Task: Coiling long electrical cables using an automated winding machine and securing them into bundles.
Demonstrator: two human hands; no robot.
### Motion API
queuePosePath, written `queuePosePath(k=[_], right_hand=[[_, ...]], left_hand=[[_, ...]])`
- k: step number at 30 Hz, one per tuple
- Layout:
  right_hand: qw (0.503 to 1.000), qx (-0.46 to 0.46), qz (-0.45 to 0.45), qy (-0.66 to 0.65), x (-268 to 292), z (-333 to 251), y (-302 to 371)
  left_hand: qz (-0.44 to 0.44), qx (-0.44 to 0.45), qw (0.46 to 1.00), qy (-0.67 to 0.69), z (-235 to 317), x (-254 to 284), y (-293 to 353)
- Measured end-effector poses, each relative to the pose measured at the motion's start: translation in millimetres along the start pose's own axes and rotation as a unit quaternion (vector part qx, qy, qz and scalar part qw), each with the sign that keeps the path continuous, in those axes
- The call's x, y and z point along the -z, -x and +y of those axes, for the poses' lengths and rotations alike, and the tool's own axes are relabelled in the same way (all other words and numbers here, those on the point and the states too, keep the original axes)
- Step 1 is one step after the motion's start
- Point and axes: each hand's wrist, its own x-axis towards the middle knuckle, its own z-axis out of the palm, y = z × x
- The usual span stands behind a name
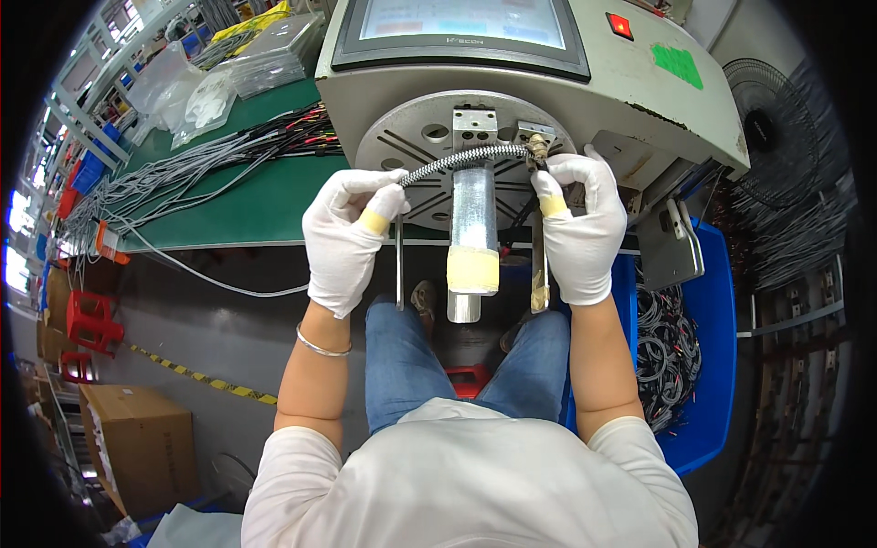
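Observation:
A black-and-white braided cable (461, 157) arches between my two white-gloved hands. Fingers and thumb of my left hand (343, 237) are closed on its left end. At its right end, my right hand (585, 228) pinches a dark piece just below a brass-coloured fitting (539, 144); the fingers partly hide it. The cable passes over a silver metal cylinder (473, 205) with yellow tape near its front end, which sticks out from a round slotted disc (388, 137). A thin metal rod (399, 265) stands left of the cylinder, and a flat metal bar (539, 265) right of it.
Above the disc is a machine housing with a screen (461, 20) and a lit red switch (619, 26). Bundles of grey cables (192, 178) lie on the green table (265, 219) at left. A blue bin (717, 365) of coiled cables stands at right, below a metal bracket (671, 247).

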Motion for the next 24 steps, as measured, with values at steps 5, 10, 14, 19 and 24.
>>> queuePosePath(k=[5, 10, 14, 19, 24], right_hand=[[0.995, -0.072, -0.029, -0.068, 2.4, -1.9, 3.8], [0.992, -0.084, 0.019, -0.089, 13.9, 3.6, 15.2], [0.973, -0.161, 0.031, -0.162, 26.7, 5.9, 30.4], [0.965, -0.211, 0.017, -0.157, 45.9, 11.0, 45.4], [0.958, -0.257, 0.016, -0.124, 61.0, 19.8, 56.5]], left_hand=[[0.008, 0.045, 0.999, -0.016, -21.4, 47.8, 8.3], [0.022, 0.101, 0.995, 0.002, -59.2, 105.8, 29.9], [0.029, 0.147, 0.989, 0.016, -76.2, 128.8, 42.7], [0.007, 0.185, 0.983, -0.015, -70.8, 132.7, 35.8], [-0.020, 0.148, 0.987, -0.056, -56.6, 139.5, 22.7]])
